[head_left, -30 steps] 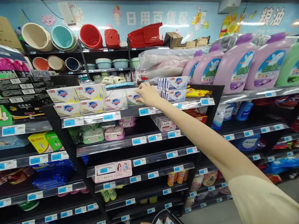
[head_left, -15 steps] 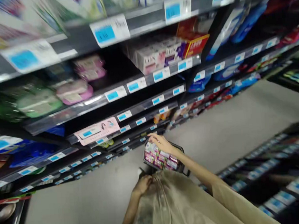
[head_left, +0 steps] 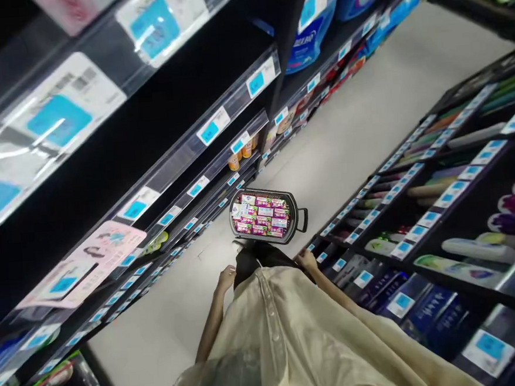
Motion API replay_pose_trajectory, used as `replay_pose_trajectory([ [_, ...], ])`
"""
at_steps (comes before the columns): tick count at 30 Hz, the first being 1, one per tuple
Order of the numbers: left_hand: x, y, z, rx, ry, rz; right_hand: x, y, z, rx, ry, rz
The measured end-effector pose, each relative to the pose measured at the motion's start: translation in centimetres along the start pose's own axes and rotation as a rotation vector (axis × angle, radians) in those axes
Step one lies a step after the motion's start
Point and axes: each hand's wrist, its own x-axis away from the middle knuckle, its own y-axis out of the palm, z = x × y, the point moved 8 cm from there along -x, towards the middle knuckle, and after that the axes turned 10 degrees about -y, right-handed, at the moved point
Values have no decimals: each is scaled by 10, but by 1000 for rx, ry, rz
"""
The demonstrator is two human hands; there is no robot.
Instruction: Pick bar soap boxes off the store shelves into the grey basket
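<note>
Both arms hang down at my sides. My left hand is beside my left thigh, loosely open, with nothing visible in it. By my right thigh my right hand also hangs loosely open with nothing visible in it, its fingers partly turned away. Ahead of my feet a dark shopping basket stands on the floor, apart from both hands. Its black handle sticks out to the right. Inside lie several small purple-and-white packs in rows.
Tall shelving with blue-and-white price tags rises on the left, a pink sign on one edge. Blue pouches sit farther along. Another shelf with dark blue boxes lines the right. A pale aisle floor runs between them.
My right hand has left the packs in the basket and dropped to my side. My left hand has moved from the shirt front to beside my thigh. The view has tilted down.
</note>
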Motion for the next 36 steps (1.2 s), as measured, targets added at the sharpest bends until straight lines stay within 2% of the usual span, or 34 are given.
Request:
replay_pose_trajectory([
  [2,-15,-8,17,-46,47,-11,-26,10,-8,8,11,1],
  [5,-40,-12,35,-127,91,-22,-75,34,-36,-11,-52,-27],
  [10,-89,-4,55,-318,157,-35,-164,82,-87,-61,-148,-76],
  [14,-144,8,76,-487,265,-40,-234,120,-117,-97,-221,-75],
  [17,-200,16,94,-596,325,-23,-284,150,-124,-74,-301,-88],
  [23,-312,32,144,-733,477,46,-368,202,-108,112,-459,-127],
  [27,-358,45,174,-908,599,126,-398,228,-103,137,-617,-172],
  [31,-384,58,183,-1102,639,110,-405,234,-78,128,-621,-129],
  [33,-391,58,186,-1147,625,101,-396,230,-51,108,-562,-96],
  [36,-393,56,196,-1179,600,98,-368,220,4,132,-413,-68],
])
